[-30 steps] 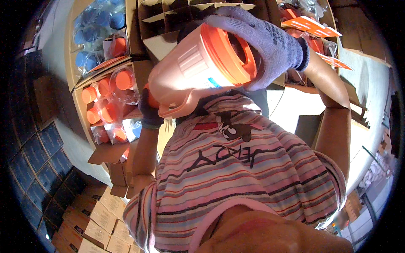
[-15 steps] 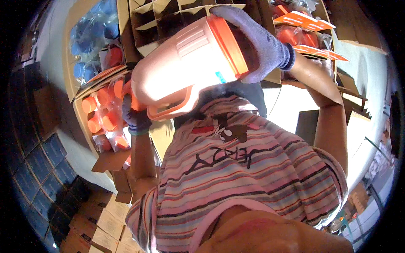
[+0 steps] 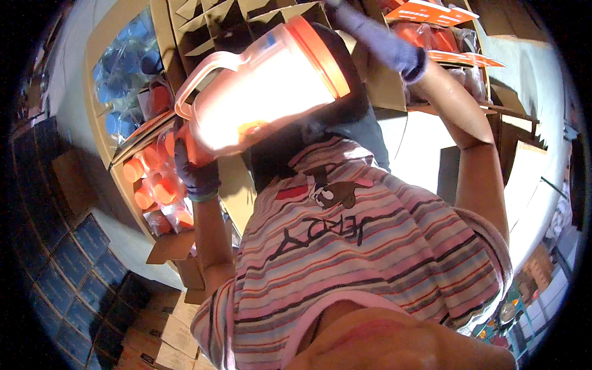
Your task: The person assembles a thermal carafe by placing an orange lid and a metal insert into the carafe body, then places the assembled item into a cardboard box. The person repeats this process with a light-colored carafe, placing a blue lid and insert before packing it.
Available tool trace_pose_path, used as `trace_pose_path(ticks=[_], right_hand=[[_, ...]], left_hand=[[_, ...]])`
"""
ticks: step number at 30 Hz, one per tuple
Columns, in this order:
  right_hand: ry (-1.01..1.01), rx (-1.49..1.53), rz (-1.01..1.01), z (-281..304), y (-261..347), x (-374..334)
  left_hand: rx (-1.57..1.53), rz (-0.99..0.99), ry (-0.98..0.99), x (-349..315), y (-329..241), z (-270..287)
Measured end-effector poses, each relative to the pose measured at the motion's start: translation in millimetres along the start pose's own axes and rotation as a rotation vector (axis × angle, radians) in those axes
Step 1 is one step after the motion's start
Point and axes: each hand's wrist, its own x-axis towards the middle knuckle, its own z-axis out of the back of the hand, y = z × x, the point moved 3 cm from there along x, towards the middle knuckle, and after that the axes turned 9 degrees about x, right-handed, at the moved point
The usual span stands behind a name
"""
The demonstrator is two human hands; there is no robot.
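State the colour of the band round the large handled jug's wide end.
The band is orange; it shows best in the head view.

The left grip (image 3: 196, 174) holds a tilted, orange-rimmed pink jug (image 3: 259, 92).

Packing or storage area, dark cartons (image 3: 73, 266) stacked at left, brown cartons (image 3: 176, 336) piled nearby, a divided box (image 3: 196, 26), bagged orange-topped containers (image 3: 164, 189)
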Motion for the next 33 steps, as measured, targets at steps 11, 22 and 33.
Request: trace_pose_path(ticks=[11,22,33], right_hand=[[0.016,-0.041,0.464,-40,-2,7],[0.015,0.434,0.334,-35,-15,4],[-0.13,-0.117,0.532,-41,-9,-24]], left_hand=[[-0.408,0.235,0.236,6,4,-8],[-0.153,-0.055,0.097,14,-11,-1],[-0.014,0.159,0.036,30,-31,24]])
